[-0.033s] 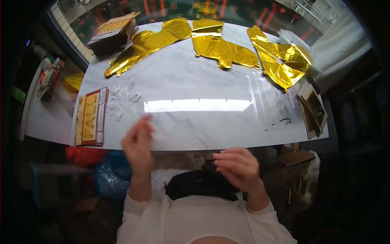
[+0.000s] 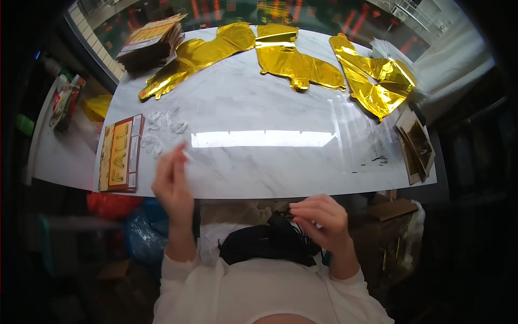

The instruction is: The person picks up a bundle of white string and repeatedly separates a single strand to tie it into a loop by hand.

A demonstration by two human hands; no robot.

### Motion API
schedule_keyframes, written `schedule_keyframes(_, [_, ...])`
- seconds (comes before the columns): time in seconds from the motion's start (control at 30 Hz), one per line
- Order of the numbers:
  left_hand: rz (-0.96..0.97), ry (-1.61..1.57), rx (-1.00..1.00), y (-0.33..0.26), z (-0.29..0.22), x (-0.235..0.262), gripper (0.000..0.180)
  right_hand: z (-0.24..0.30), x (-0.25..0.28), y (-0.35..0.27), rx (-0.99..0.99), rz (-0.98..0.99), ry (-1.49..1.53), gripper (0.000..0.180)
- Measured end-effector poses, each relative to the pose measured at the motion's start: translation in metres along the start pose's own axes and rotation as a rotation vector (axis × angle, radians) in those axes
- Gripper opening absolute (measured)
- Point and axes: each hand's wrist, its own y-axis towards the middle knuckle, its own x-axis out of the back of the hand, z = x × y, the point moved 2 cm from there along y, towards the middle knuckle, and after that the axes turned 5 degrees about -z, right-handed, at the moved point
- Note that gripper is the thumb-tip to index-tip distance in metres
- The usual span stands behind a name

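Two bare hands work at a marble-patterned surface (image 2: 253,173). We see the left hand (image 2: 174,175) with fingers bunched narrow and blurred — we cannot tell whether it holds anything. Just beyond its fingertips lie the clear coils (image 2: 178,128), at least three by our count. The right hand (image 2: 322,216), loosely curled, is at the near edge, its fingertips beside one black pouch (image 2: 245,244) at the lap; we cannot tell if it grips anything there. Left of the coils rests a yellow-fronted pack (image 2: 120,154). Farther out, we count three gold foil shapes (image 2: 299,67) across the far side — one tall stack of packs (image 2: 151,43) at far left, one clear plastic sheet (image 2: 350,135) at right.
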Motion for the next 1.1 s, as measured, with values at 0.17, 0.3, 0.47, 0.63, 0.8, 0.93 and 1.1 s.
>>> schedule_keyframes(0.17, [0.248, 0.749, -0.268, 0.035, 0.035, 0.019, 0.032, -0.015, 0.005, -0.016, -0.177, 0.136, 0.01, 0.018])
schedule_keyframes(0.3, [0.184, 0.877, -0.365, 0.028, 0.025, 0.019, 0.032, -0.027, -0.012, -0.019, -0.297, 0.329, 0.024, 0.014])
schedule_keyframes(0.47, [-0.162, 0.701, -0.63, -0.018, 0.01, 0.031, 0.023, -0.117, -0.069, -0.061, -0.974, 0.519, 0.728, 0.03])
schedule_keyframes(0.63, [-0.007, 0.685, -0.807, -0.058, 0.01, 0.036, 0.022, -0.158, -0.117, -0.079, -0.687, 0.813, 1.035, 0.053])
schedule_keyframes(0.8, [0.016, 0.555, -0.694, -0.088, 0.035, 0.045, 0.024, -0.126, -0.131, -0.051, -1.074, 0.956, 0.507, 0.046])
schedule_keyframes(0.93, [0.115, 0.399, -0.753, -0.099, 0.033, 0.037, 0.026, -0.134, -0.123, -0.06, -0.73, 0.853, 0.402, 0.042])
schedule_keyframes(1.1, [0.21, 0.074, -0.726, -0.104, 0.023, 0.02, 0.034, -0.087, -0.076, -0.031, -0.892, 0.67, 0.734, 0.042])
